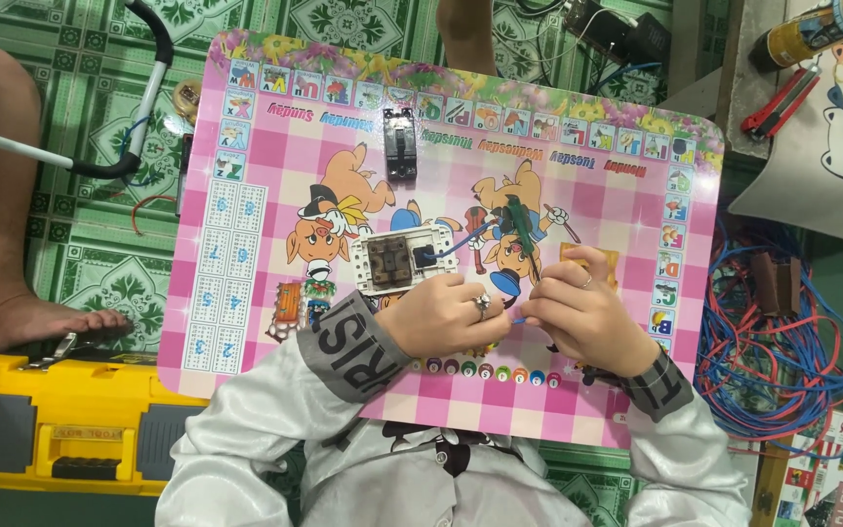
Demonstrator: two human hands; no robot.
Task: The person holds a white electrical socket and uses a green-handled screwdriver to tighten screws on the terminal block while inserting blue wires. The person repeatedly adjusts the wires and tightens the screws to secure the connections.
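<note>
My left hand (pixel 446 314) rests on the pink cartoon board (pixel 265 176), its fingers closed by the lower right corner of a white switch plate (pixel 404 262) with a dark centre. A blue wire (pixel 451 246) runs from the plate toward a dark green-handled tool (pixel 523 230). My right hand (pixel 582 310) is closed around the tool's lower part, next to my left hand, and partly hides a small orange part (pixel 578 254). A black circuit breaker (pixel 400 143) lies farther up the board, apart from both hands.
A yellow toolbox (pixel 60 420) stands at the lower left beside another person's bare foot (pixel 21 317). A tangle of blue and red wires (pixel 782 332) lies at the right. Red-handled pliers (pixel 781 102) and a yellow can (pixel 802 34) sit at the upper right.
</note>
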